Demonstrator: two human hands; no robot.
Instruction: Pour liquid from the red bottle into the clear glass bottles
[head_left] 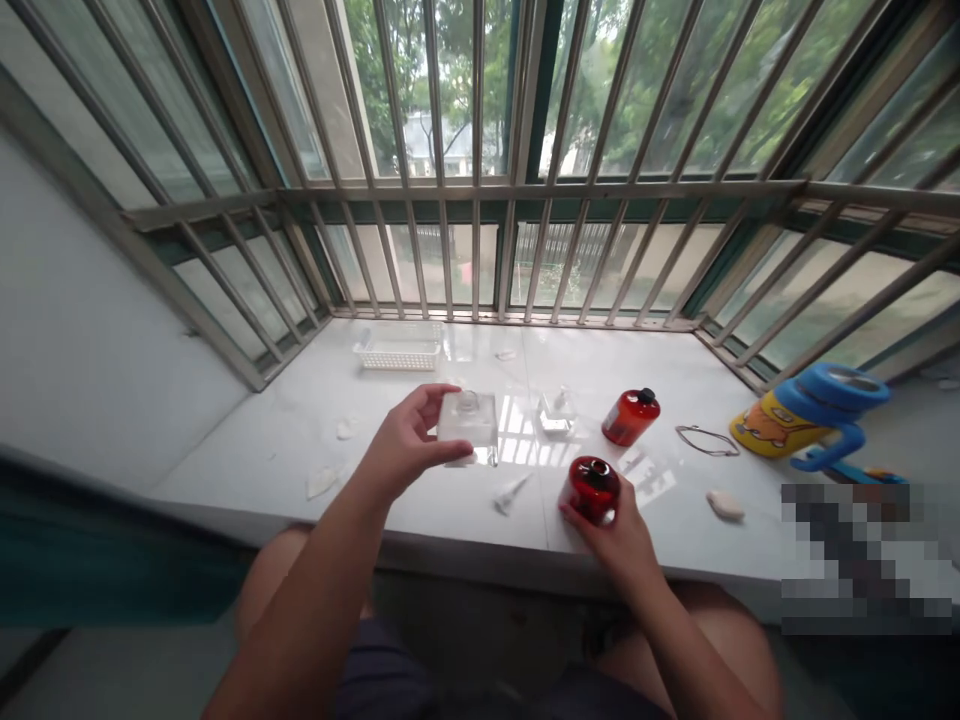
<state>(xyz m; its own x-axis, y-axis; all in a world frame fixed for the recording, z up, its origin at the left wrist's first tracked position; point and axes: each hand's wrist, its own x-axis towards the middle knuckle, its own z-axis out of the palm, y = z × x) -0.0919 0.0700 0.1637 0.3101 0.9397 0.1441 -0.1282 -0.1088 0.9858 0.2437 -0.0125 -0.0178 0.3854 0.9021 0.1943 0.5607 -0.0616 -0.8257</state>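
Note:
My left hand (401,440) is closed around a clear square glass bottle (468,424), holding it just above the white marble sill (300,430). My right hand (611,525) grips a small red bottle (594,487) with an open dark mouth, standing near the sill's front edge. A second red bottle with a black cap (630,416) lies tilted farther back on the right. Between the two hands lies a small white nozzle-like piece (511,492). A small clear glass item (556,412) sits behind it.
A white slotted basket (399,349) stands at the back by the window bars (480,190). A wire loop (707,440), a yellow and blue cup on its side (810,415), a pale pebble-like lump (724,505) and white scraps (322,482) lie on the sill.

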